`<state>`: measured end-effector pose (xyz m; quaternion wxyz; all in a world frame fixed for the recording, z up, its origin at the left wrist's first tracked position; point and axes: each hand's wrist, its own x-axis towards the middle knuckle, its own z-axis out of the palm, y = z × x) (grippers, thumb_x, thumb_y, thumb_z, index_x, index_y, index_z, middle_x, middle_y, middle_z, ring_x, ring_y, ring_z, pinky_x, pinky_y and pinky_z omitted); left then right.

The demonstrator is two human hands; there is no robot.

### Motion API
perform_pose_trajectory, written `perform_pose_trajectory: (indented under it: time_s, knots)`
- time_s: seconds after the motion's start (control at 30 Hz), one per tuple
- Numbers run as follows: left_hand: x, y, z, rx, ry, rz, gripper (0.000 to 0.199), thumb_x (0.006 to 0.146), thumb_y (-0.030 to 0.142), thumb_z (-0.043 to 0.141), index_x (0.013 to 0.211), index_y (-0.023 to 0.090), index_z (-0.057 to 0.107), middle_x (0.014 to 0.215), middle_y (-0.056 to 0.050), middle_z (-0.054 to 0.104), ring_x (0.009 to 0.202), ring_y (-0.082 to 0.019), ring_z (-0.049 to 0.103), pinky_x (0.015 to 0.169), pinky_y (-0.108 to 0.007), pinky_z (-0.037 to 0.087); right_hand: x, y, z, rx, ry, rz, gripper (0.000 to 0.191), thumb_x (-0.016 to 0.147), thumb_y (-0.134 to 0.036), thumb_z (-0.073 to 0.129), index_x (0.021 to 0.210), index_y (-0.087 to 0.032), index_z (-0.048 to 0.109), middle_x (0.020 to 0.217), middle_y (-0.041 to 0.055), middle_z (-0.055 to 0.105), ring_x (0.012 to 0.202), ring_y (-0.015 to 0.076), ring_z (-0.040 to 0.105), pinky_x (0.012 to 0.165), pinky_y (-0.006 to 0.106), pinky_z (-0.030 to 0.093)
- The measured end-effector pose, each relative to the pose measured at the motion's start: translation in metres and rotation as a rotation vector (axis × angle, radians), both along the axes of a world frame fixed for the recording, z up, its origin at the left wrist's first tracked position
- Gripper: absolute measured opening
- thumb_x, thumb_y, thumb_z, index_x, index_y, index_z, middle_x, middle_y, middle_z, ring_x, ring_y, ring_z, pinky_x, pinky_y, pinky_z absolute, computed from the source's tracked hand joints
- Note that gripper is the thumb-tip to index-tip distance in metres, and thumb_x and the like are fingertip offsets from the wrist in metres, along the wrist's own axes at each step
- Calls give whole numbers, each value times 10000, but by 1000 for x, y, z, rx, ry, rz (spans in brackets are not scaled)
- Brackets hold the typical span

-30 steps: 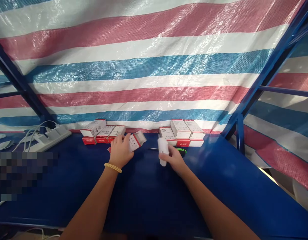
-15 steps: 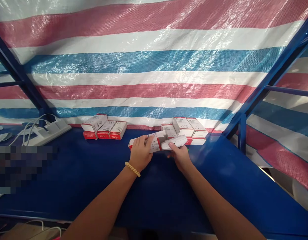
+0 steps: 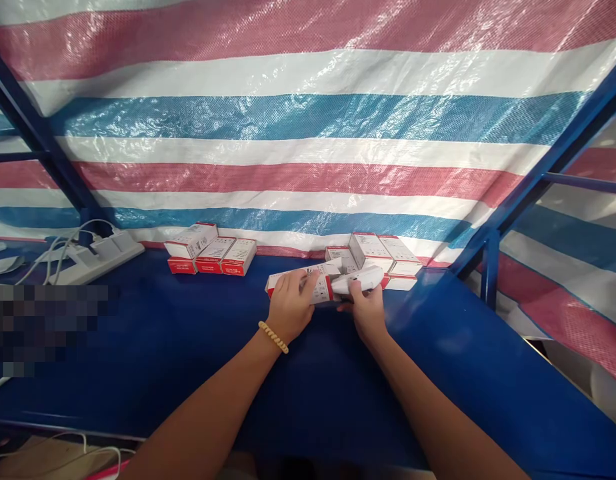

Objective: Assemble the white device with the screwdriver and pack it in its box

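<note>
Around a long white-and-red cardboard box (image 3: 322,291), the fingers of our left hand (image 3: 291,305) are wrapped, thumb on the side facing us. At the box's open right end, our right hand (image 3: 368,311) grips a smooth white plastic device (image 3: 369,276), thumb against its near side, another fingertip showing beneath; the device's left end meets the opening, though we cannot tell how far inside it reaches. Left of the box, we see smaller-looking stacked cartons (image 3: 217,252) on our dark blue desk (image 3: 188,347).
</note>
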<state>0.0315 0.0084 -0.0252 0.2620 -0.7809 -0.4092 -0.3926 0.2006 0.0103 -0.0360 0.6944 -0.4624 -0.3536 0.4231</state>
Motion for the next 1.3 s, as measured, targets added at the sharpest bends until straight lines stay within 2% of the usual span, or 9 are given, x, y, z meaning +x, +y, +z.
perform_pose_trajectory:
  time_s: [0.2,0.37,0.5,0.6,0.8,1.0,1.13,1.23,1.3]
  knots:
    - [-1,0,-1,-21,9,-7,563,681,71,570,1237,155,532,1089,-137,580,962,-259,575,795,-390,512,4,2,0,-52,36,40,538,679,-590,718,996,-219,490,949,80,681,759,248,692,418,315,568]
    - [1,-2,0,-53,52,-27,564,708,81,547,1262,183,515,1088,-127,589,979,-257,585,815,-398,509,8,4,-2,-87,33,3,610,648,-576,751,1074,-213,507,953,85,676,680,232,681,363,299,527]
    - [0,-2,0,-79,44,-22,569,705,85,554,1263,191,517,1122,-130,588,1017,-268,580,842,-413,506,7,3,-2,-60,-45,-54,800,706,-589,697,1339,-271,326,899,28,654,554,176,634,336,271,479]
    - [-1,-1,-2,-83,35,-28,575,698,94,578,1263,179,519,1129,-136,587,1013,-271,581,833,-413,509,5,0,0,0,-102,-3,799,754,-619,626,1376,-266,270,779,-11,629,505,164,604,342,262,455]
    - [-5,3,-3,-93,-13,-11,589,695,141,631,1273,162,517,1122,-139,587,1000,-271,593,821,-394,514,3,-5,7,-10,-74,101,544,649,-596,734,963,-254,450,766,-16,649,649,191,639,382,244,442]
    - [-7,2,-2,-100,-37,-35,606,695,215,674,1281,187,521,1131,-132,595,1007,-277,603,828,-401,514,7,-5,11,5,-139,141,422,648,-583,738,651,-195,572,650,1,603,571,139,531,422,248,399]
    - [-7,2,-3,-105,-24,-41,613,700,247,686,1288,193,524,1135,-132,597,1019,-280,602,837,-399,509,4,-5,6,16,-234,192,383,667,-522,747,843,-189,679,728,15,639,576,138,525,451,262,419]
    - [-6,3,-3,-119,-15,-40,605,705,259,689,1284,188,529,1147,-136,596,1029,-284,597,842,-405,506,2,-5,0,97,-191,181,523,639,-438,794,1088,-235,619,814,4,642,694,168,584,530,276,491]
    - [-7,3,-2,-122,-24,-34,606,710,284,690,1287,193,527,1146,-133,600,1031,-286,598,848,-409,502,2,-5,-1,152,-226,187,468,674,-418,776,1082,-245,626,842,13,640,764,182,600,630,311,530]
